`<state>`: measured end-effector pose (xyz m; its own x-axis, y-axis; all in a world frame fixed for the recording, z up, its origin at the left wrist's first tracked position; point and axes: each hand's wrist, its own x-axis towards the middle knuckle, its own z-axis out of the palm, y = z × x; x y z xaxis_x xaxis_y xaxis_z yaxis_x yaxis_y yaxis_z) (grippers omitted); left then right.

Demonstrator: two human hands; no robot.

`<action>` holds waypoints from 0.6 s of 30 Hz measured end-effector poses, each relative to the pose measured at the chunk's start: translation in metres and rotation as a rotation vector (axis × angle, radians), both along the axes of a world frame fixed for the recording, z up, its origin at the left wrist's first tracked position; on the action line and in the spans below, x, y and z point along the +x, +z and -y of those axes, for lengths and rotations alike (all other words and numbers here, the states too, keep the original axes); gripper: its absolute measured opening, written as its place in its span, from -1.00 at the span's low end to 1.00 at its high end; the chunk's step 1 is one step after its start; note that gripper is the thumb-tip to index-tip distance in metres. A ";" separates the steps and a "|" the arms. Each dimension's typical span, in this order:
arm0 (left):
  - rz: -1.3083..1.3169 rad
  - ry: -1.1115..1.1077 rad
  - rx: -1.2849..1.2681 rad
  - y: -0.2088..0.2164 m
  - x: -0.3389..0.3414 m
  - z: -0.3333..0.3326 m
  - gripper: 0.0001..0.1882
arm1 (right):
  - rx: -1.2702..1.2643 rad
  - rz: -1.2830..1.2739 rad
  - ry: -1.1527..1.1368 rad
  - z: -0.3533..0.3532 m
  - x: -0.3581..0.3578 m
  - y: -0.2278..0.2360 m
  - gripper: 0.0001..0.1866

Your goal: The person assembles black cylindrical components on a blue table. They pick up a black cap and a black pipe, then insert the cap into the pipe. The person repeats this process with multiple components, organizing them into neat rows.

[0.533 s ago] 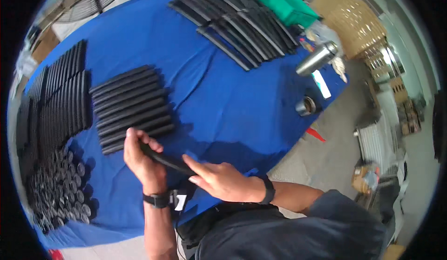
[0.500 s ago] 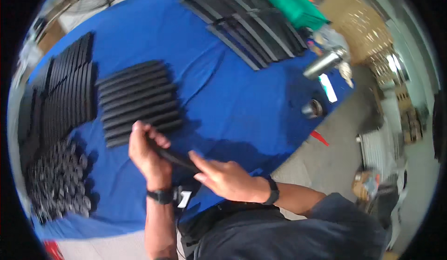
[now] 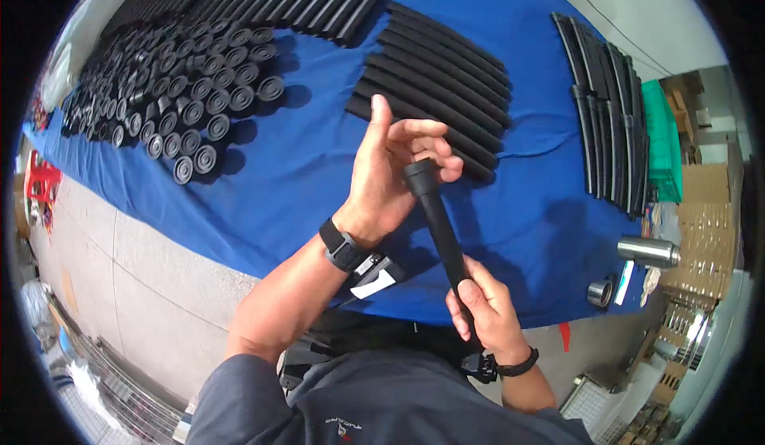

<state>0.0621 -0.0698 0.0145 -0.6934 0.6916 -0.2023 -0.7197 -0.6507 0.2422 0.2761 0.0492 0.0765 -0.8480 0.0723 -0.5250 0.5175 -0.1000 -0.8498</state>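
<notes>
A: Where is the black tube (image 3: 444,234), and what has hold of it?

B: It's raised in front of the body, its far end over the blue cloth (image 3: 271,206). The right hand (image 3: 490,309) grasps it towards the near end, thumb laid across the top, fingers wrapped round.

A: And the left hand (image 3: 382,176)?

B: Loose, nothing gripped: palm turned towards the far end of the tube, thumb up, fingers half curled. The wider collar (image 3: 421,177) at that end sits in front of the palm. I can't tell whether skin touches it.

A: How would you handle it well from there?

B: The right grip looks sound to me, but it's well apart from the collar, so the far end could swing if pushed. Best to brace that wrist in line with the tube. Any press from the left palm should, I think, run straight along the length; a sideways shove could tip the collar.

A: Anything nearby to mind?

B: The row of tubes (image 3: 442,82) lies near the left hand, and the heap of round caps (image 3: 217,126) is off to the left. I'd hold the tube clear of both.
</notes>
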 end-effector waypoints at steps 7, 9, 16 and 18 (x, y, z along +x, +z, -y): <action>0.028 0.053 -0.022 -0.011 0.003 0.011 -0.32 | -0.213 0.109 -0.042 0.017 -0.005 0.001 -0.42; 0.028 0.119 -0.198 0.008 0.007 0.010 -0.34 | -0.046 0.100 0.001 0.021 -0.007 -0.001 -0.42; 0.030 0.176 -0.195 0.004 0.004 0.014 -0.35 | 0.274 0.031 0.055 0.032 -0.013 -0.001 -0.46; 0.041 0.201 -0.169 -0.001 0.004 0.014 -0.34 | 0.365 -0.005 0.086 0.033 -0.014 -0.002 -0.47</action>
